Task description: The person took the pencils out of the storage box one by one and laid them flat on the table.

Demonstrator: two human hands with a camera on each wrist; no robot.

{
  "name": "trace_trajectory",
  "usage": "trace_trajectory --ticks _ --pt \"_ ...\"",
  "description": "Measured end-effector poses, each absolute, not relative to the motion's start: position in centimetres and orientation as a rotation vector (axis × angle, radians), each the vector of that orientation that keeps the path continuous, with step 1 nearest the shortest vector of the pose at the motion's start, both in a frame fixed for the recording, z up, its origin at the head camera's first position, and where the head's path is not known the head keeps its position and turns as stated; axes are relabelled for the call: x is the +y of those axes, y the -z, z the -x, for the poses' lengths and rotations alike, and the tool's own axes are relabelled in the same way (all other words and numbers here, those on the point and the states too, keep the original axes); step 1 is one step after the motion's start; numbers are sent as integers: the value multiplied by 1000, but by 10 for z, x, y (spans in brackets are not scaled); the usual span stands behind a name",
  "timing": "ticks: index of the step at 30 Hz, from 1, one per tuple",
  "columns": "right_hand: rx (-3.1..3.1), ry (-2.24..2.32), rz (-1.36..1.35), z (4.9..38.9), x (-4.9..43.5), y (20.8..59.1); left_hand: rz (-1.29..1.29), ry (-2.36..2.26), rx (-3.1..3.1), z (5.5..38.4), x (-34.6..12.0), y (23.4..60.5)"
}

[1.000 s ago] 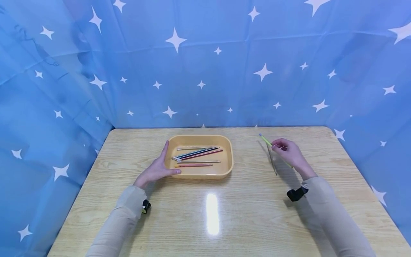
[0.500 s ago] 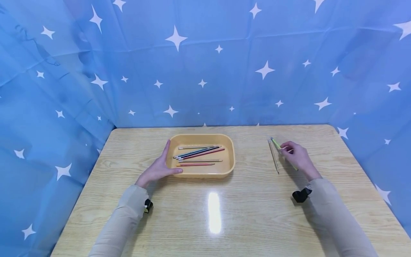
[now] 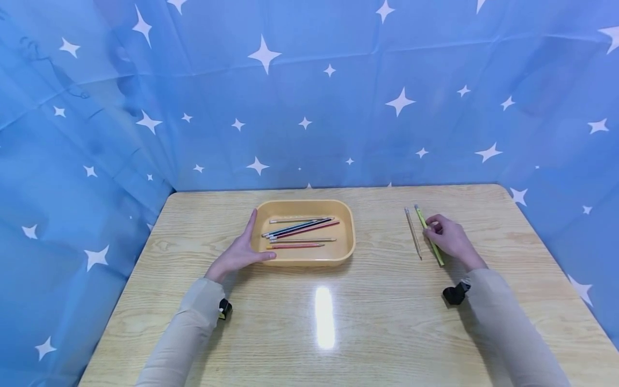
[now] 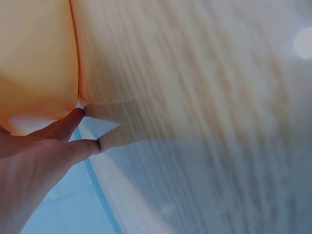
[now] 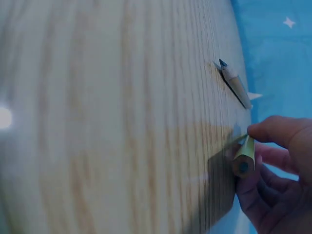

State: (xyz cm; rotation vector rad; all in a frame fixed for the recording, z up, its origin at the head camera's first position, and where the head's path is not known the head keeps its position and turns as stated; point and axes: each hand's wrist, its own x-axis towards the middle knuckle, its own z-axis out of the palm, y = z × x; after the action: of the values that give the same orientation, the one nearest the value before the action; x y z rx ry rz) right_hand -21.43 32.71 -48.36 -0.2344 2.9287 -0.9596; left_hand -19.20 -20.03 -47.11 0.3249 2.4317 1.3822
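In the head view my left hand (image 3: 238,251) rests against the left end of a yellow plastic tray (image 3: 346,242), thumb along the front rim and fingers along the left side. Its digits look straight. Several pencils (image 3: 302,245) lie in the tray. At the right, my right hand (image 3: 450,236) pinches a yellow-green pencil (image 3: 437,252) between thumb and fingers, low at the tabletop. The right wrist view shows that pencil's blunt, unsharpened-looking end (image 5: 243,166). Left of it lies a tan pencil (image 3: 413,236), its tip toward me, roughly parallel and apart.
Everything stands on a light wood-grain table (image 3: 377,322). A blue curtain (image 3: 338,118) with white stars hangs behind the table and along both sides. A bright light reflection (image 3: 324,317) shows on the tabletop near the front.
My right hand has moved right and down with the yellow-green pencil, which no longer crosses above the tan pencil and now lies beside it. My left hand keeps its place at the tray.
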Motion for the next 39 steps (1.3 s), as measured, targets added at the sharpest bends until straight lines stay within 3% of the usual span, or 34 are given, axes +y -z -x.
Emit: trace_trajectory --ticks 9,22,39 --pt "2901 995 207 215 327 485 -330 -1381 2439 187 -197 459" --pt "2889 1192 212 209 323 468 -302 -1380 2447 192 -201 471" --pt "2744 1401 400 204 263 449 -306 -1409 2438 191 -200 473"
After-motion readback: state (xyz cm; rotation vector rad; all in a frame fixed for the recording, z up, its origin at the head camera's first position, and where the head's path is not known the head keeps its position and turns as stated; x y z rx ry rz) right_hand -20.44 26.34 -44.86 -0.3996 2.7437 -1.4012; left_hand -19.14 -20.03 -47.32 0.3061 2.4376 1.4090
